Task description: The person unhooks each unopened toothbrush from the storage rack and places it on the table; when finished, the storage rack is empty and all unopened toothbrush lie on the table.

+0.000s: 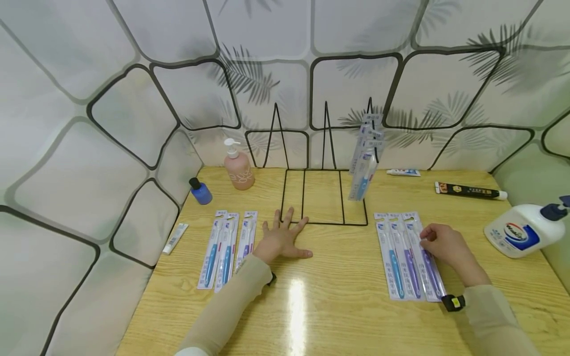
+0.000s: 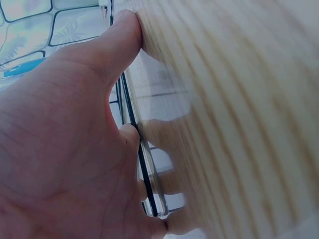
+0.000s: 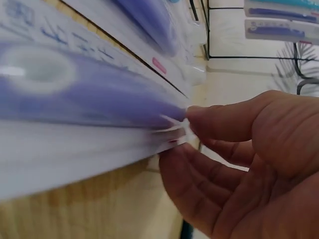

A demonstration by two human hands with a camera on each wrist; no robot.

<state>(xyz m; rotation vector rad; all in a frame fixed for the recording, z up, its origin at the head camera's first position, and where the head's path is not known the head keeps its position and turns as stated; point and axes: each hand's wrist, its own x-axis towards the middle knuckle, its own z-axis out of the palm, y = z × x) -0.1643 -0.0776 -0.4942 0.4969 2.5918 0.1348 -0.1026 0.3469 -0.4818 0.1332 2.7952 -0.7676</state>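
My right hand (image 1: 450, 247) pinches the edge of the rightmost packaged toothbrush (image 1: 431, 274), a purple one in a clear blister pack. Thumb and fingertips meet at the pack's side in the right wrist view. Left of it on the table lie another purple packaged toothbrush (image 1: 411, 267) and a blue one (image 1: 395, 272). My left hand (image 1: 281, 241) rests with fingers spread by the front of a black wire rack (image 1: 324, 224). Several packaged toothbrushes (image 1: 362, 183) hang from the rack's right prong. Beside my left wrist lies a purple packaged toothbrush (image 1: 246, 235), partly hidden by the sleeve.
Two blue packaged toothbrushes (image 1: 211, 257) lie at left. Behind stand a pink pump bottle (image 1: 240, 173) and a blue bottle (image 1: 202, 194); a small white tube (image 1: 175, 239) lies near the left edge. At right are a black toothpaste tube (image 1: 467, 191), a small tube (image 1: 403, 172) and a white bottle (image 1: 516, 230).
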